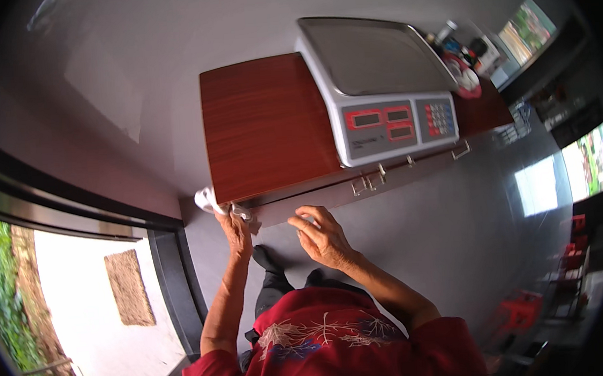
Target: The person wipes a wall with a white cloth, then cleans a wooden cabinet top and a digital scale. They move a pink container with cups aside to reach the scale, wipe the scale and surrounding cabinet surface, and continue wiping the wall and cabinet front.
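Note:
A wooden cabinet (pixel 265 120) with a reddish-brown top stands ahead of me. My left hand (pixel 235 233) is at its near left corner, closed on a white cloth (pixel 208 201). Part of the cloth sticks out past the left edge, and another bit shows by the fingers under the front edge. In front of the cabinet, my right hand (pixel 323 237) hovers apart from it. Its fingers are loosely bent with gaps between them, and I see nothing in them.
A digital weighing scale (pixel 391 77) covers much of the cabinet top. Behind it on the right are jumbled small items (pixel 466 65). Several metal handles (pixel 377 176) jut from the cabinet front. A doorway (pixel 172 288) opens on the left, with a brown mat (pixel 129 288) outside. Red stools (pixel 521 310) stand at right.

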A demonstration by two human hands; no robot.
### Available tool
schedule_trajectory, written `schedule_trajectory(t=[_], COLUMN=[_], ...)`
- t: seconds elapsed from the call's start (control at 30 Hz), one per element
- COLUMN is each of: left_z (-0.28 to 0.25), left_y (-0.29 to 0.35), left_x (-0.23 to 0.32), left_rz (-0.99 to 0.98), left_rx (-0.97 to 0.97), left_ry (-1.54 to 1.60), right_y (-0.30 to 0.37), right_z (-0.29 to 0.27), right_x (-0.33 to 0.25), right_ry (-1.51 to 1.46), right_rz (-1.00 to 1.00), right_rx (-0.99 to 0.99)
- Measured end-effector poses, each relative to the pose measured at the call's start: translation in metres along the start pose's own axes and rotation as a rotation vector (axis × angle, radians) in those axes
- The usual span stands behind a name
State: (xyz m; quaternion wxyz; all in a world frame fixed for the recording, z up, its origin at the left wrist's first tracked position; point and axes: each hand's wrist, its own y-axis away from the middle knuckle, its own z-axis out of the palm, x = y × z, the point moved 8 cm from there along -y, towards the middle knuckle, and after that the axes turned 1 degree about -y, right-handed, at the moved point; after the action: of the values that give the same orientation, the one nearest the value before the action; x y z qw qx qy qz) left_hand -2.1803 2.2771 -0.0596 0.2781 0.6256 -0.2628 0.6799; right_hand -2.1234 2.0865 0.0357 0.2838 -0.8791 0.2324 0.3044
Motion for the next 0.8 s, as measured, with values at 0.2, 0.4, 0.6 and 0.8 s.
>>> schedule_trajectory(t=[0.2, 0.4, 0.6, 0.8], left_z=[0.053, 0.136, 0.146, 0.167], left_y=[0.083, 0.109, 0.044, -0.008], left_x=[-0.048, 0.028, 0.142, 0.117], left_rz=[-0.375, -0.936, 0.878, 0.901], left_rx=[-0.355, -0.698, -0.504, -0.716], left_ry=[0.234, 0.825, -0.936, -1.252], right_y=[0.022, 0.035, 0.072, 0.029], right_z=[0.012, 0.001, -0.068, -0.05], right_x=[0.036, 0.063, 0.146, 0.143], right_ry=[-0.182, -0.695, -0.984, -0.404], right_rz=[0.233, 0.245, 0.701, 0.668], right_rx=[0.065, 0.216, 1.142, 1.419])
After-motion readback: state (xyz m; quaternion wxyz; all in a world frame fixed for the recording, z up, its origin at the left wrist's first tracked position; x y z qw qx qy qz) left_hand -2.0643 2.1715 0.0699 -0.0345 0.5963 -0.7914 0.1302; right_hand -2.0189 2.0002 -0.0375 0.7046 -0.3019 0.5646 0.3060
